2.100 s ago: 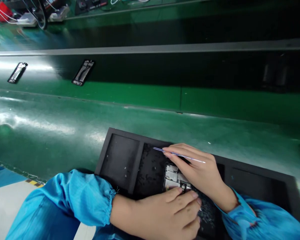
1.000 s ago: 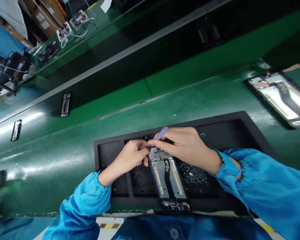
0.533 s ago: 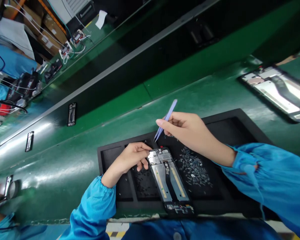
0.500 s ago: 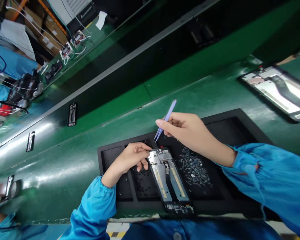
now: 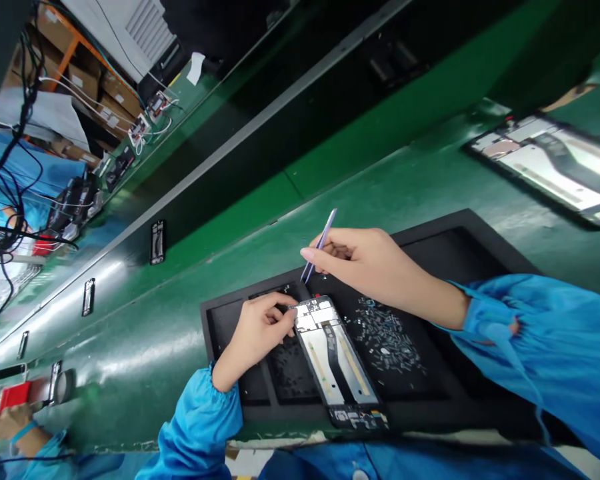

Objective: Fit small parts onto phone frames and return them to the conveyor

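Observation:
An opened smartphone (image 5: 339,357) lies tilted across a black compartment tray (image 5: 290,417), its bare metal frame and dark flex cable showing. My left hand (image 5: 260,330) has thumb and index finger closed at the phone's upper left corner. In my right hand (image 5: 365,257) is a pair of purple tweezers (image 5: 327,230), pinched between thumb and fingers. Their tips point down just above the top end of the phone, apart from it; whether anything sits between them is too small to tell. Many small loose pieces (image 5: 390,343) are heaped in the tray compartment right of the phone.
Another opened phone (image 5: 555,167) lies at the right on the green bench (image 5: 145,353). Smaller-looking phones, such as one phone (image 5: 157,241), stand spaced along the left. A co-worker's hands (image 5: 17,423) are at far lower left, near a red object (image 5: 15,396). Dark cables (image 5: 17,167) hang at upper left.
The tweezers have moved slightly left and stand more upright in my right hand. My left thumb and index finger have drawn together at the phone's corner. The view has shifted a little.

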`<state>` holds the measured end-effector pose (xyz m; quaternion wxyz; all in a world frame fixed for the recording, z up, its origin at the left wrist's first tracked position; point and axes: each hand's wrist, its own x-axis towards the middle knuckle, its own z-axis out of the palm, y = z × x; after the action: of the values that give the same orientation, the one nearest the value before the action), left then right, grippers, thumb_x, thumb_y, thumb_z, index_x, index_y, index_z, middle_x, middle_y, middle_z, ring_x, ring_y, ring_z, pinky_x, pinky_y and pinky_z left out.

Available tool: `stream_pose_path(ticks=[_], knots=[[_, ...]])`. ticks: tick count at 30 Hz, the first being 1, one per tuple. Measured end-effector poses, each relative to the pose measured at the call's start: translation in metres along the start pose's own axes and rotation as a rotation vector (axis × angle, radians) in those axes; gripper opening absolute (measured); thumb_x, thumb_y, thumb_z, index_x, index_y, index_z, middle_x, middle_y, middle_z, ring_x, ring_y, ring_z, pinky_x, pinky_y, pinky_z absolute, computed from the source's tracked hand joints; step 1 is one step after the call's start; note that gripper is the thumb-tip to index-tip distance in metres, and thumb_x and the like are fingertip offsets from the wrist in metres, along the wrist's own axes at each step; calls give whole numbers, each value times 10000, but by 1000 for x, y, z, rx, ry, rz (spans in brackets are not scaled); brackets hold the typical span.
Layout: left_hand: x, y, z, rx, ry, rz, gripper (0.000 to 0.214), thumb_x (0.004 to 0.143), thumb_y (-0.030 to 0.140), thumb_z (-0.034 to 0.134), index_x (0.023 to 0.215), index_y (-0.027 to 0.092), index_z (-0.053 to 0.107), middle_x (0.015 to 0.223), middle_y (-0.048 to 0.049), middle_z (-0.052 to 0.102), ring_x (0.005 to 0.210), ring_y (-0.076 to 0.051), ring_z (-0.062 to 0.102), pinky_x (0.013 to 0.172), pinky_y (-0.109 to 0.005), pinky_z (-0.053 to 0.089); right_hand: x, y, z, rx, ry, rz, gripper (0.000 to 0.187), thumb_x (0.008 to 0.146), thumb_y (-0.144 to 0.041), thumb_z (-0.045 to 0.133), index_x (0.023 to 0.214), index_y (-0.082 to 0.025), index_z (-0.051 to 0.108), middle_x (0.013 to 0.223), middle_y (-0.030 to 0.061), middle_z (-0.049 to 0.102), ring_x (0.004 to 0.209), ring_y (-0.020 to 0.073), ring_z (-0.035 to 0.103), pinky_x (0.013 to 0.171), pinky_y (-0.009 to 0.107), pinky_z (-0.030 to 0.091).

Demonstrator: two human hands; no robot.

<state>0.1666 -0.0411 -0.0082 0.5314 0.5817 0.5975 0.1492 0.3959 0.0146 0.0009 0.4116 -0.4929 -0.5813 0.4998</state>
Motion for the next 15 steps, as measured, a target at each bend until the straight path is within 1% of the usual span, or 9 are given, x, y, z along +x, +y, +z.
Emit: stream_pose_path(ticks=[3, 6, 11, 15], knots=[[3, -2, 0, -12, 2, -4, 164, 891, 304, 687, 970, 164, 718, 603, 17, 679, 468, -100, 602, 465, -171, 475, 1, -2, -3, -16, 13, -9, 299, 897, -482, 649, 771, -216, 704, 645, 7, 692, 575, 163, 608, 531, 301, 440], [5, -2, 0, -49, 7, -13, 156, 880, 305, 686, 906, 152, 700, 607, 5, 680, 493, -113, 628, 490, -189, 511, 1, -4, -5, -36, 16, -13, 307, 896, -485, 643, 753, -218, 692, 638, 5, 688, 570, 161, 597, 522, 298, 425], [9, 0, 0, -112, 15, -29, 108, 798, 231, 677, 851, 137, 672, 578, 9, 662, 524, -112, 653, 548, -191, 531, 0, -4, -7, -41, 18, -37, 305, 897, -472, 646, 737, -216, 692, 630, 0, 678, 562, 155, 585, 523, 297, 426], [11, 3, 0, -144, -2, -48, 78, 771, 192, 628, 836, 150, 633, 564, 28, 641, 505, -105, 639, 530, -187, 523, 2, -4, -10, -32, 28, -51, 305, 897, -478, 649, 738, -222, 698, 630, -3, 680, 556, 158, 577, 516, 306, 429]])
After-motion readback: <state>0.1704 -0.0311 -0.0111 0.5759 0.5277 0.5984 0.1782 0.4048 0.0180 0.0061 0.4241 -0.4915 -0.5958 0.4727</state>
